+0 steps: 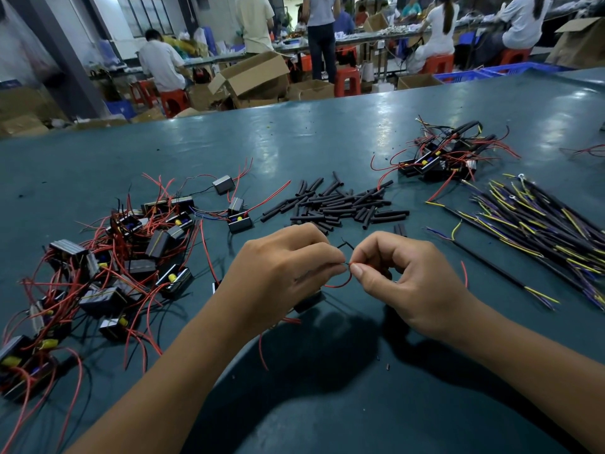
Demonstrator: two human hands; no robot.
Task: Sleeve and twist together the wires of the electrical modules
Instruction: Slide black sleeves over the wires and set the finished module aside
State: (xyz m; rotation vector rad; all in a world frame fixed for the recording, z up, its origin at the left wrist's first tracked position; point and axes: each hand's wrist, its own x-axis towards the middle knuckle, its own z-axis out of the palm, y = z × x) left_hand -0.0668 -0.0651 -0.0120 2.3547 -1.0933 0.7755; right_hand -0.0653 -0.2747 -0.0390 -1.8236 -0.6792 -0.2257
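My left hand [288,267] and my right hand [402,273] meet fingertip to fingertip over the teal table [327,132], both pinching a thin red wire [340,283] that loops below the fingers. A short black wire end [345,245] sticks up between the hands. Below my left hand lies a dark module [309,301], mostly hidden. A heap of black sleeve tubes [337,204] lies just beyond the hands.
A pile of modules with red wires [108,263] spreads on the left. Another bunch of modules [448,152] sits far right. Yellow and purple cable bundles [540,224] lie at right. People work at benches among cardboard boxes [252,77] behind.
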